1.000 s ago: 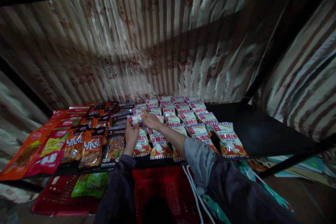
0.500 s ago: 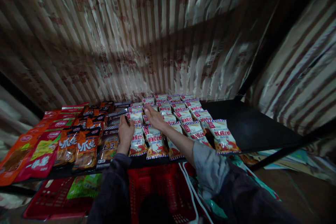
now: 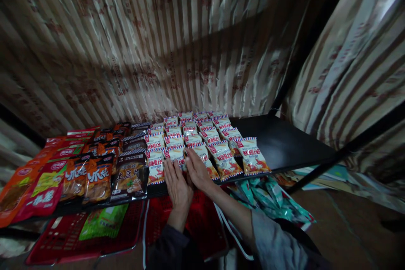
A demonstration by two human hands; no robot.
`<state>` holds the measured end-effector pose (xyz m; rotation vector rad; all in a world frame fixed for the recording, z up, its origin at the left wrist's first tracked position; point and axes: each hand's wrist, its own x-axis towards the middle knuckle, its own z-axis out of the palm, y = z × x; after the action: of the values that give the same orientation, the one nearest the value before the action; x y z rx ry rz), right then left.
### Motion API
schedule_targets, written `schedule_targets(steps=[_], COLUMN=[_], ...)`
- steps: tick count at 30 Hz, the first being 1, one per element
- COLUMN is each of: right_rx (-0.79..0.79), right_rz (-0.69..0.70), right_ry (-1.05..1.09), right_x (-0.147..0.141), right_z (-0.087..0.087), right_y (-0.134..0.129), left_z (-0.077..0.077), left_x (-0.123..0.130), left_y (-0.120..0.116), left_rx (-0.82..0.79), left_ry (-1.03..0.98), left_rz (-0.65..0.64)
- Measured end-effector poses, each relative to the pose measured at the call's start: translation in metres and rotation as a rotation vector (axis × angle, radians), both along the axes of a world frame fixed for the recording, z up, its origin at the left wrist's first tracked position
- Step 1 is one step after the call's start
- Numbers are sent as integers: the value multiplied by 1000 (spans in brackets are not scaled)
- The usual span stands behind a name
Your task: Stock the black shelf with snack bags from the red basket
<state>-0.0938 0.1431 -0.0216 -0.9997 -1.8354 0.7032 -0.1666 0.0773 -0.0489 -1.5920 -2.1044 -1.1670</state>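
Rows of small white snack packets (image 3: 224,158) with red lettering and striped edges lie on a black shelf (image 3: 278,145). My left hand (image 3: 177,185) rests over a front-row packet (image 3: 175,154), its fingers stretched forward. Beside it, almost touching, my right hand (image 3: 198,169) lies at the right edge of that packet, fingers extended and against the neighbouring packet (image 3: 204,156). Neither hand has a packet lifted. Left of the white rows is a dark brown packet (image 3: 129,174).
Orange-black packets (image 3: 98,175) and red and orange packets (image 3: 47,183) fill the shelf's left side. Below are a red basket (image 3: 122,236) with a green packet (image 3: 103,221), another red basket (image 3: 202,228), and teal packets (image 3: 272,198). A dark post (image 3: 335,156) stands right.
My left hand has moved right, from beside the brown packet onto the front white row. My right hand has drawn back from the rear rows to the front. The view has shifted slightly.
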Motion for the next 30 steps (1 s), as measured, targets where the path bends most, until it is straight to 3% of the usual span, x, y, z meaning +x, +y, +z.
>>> schedule_targets(steps=[5,9,16,24,30], right_rx=[28,141,426,309,195], right_rz=[27,39,-131,-273,-309], right_ry=[-22,-57,-273,-389,-440], right_x=[-4,4,30,49,55], right_z=[0,3,-3,-28,-35], right_y=[3,9,10,-16,-24], left_z=[0,5,7,-1,-1], left_x=[-5,-6,-4,-7,-7], left_y=[11,19,20,15,13], left_rx=[-23,-26,17,70,82], left_ry=[50,20,114,149,247], left_rz=[-29,-1,45,-22,-22])
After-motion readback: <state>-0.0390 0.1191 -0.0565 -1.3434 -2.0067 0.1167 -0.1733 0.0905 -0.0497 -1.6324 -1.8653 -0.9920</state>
